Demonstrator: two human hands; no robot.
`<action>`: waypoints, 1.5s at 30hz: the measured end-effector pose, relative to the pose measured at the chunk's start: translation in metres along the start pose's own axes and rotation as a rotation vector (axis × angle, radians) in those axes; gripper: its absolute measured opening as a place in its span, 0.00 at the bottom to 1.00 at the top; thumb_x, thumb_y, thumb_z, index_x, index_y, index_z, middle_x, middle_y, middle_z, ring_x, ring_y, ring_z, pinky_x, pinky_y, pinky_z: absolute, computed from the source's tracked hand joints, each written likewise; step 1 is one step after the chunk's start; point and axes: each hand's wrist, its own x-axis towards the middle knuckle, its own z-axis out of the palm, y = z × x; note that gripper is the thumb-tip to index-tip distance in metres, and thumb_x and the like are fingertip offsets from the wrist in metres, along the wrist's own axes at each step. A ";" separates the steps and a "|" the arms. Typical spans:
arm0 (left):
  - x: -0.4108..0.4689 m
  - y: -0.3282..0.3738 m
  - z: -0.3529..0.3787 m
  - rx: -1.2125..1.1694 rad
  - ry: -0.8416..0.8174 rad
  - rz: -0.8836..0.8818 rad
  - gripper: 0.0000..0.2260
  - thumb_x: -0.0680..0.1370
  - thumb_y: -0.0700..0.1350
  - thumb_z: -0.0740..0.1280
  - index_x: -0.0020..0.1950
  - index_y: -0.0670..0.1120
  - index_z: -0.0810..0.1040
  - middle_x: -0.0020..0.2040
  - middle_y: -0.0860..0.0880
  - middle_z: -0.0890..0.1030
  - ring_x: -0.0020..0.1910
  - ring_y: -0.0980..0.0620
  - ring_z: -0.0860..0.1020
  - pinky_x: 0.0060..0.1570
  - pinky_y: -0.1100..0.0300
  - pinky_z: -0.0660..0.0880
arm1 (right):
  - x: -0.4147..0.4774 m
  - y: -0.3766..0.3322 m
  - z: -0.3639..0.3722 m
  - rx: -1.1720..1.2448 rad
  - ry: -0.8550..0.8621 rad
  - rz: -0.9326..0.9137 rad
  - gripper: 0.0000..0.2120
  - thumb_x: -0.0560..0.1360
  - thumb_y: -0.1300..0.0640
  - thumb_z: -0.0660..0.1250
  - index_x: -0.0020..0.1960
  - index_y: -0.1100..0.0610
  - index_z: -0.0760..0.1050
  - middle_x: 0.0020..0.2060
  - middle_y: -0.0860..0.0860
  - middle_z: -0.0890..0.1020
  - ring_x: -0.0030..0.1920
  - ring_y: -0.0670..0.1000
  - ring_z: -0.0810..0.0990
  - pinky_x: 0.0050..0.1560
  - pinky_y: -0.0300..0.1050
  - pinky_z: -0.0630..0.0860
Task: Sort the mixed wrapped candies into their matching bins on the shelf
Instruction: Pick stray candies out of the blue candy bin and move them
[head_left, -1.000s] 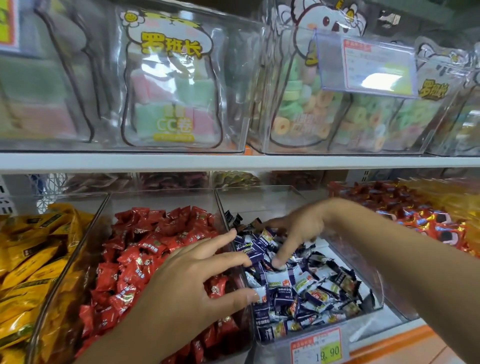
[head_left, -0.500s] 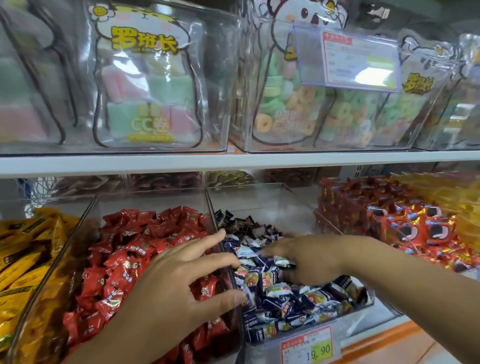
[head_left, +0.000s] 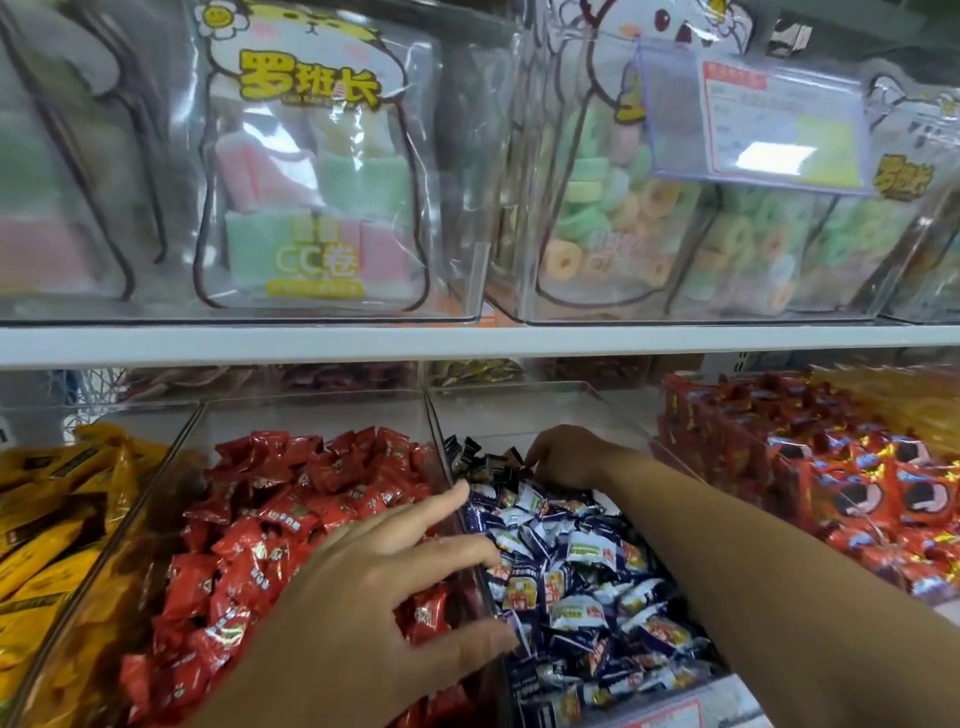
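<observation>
Clear bins stand side by side on the lower shelf. One holds red wrapped candies (head_left: 291, 499). The bin to its right (head_left: 519, 410) holds blue-and-white wrapped candies (head_left: 582, 566), with a small cluster of dark-wrapped candies (head_left: 483, 462) at the back. My left hand (head_left: 374, 587) lies with fingers spread over the divider between these two bins, its fingertips touching the blue candies. My right hand (head_left: 569, 457) reaches to the back of the blue bin. Its fingers curl down onto the dark candies, and whether they hold one is hidden.
Yellow packets (head_left: 52, 509) fill the bin at far left. Orange-red packets (head_left: 857, 478) are stacked at right. The white upper shelf edge (head_left: 467, 343) hangs close above, carrying clear bags of pastel sweets (head_left: 311, 182). A price tag (head_left: 670, 714) sits on the blue bin's front.
My right hand moved from the middle of the blue candies to the back of that bin, by the dark candies. My left hand stayed on the divider.
</observation>
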 end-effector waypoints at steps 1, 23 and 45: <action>0.000 -0.001 0.000 0.010 -0.002 0.001 0.26 0.59 0.82 0.43 0.57 0.84 0.56 0.65 0.82 0.36 0.63 0.80 0.41 0.67 0.60 0.48 | 0.000 0.000 0.004 0.035 -0.002 0.004 0.14 0.78 0.63 0.61 0.62 0.58 0.79 0.65 0.55 0.76 0.62 0.54 0.74 0.54 0.38 0.68; -0.005 0.000 0.002 -0.039 0.049 0.008 0.25 0.63 0.82 0.48 0.60 0.82 0.59 0.67 0.82 0.41 0.70 0.72 0.49 0.72 0.54 0.49 | -0.089 -0.037 -0.054 0.906 0.084 -0.091 0.03 0.75 0.65 0.68 0.47 0.63 0.74 0.42 0.55 0.86 0.45 0.52 0.85 0.54 0.52 0.81; -0.005 -0.005 0.002 -0.057 0.067 0.028 0.26 0.63 0.81 0.49 0.60 0.81 0.61 0.68 0.82 0.45 0.65 0.80 0.45 0.65 0.62 0.52 | -0.050 -0.019 -0.013 -0.001 -0.082 -0.047 0.46 0.66 0.44 0.76 0.77 0.47 0.56 0.75 0.53 0.60 0.72 0.58 0.65 0.70 0.50 0.66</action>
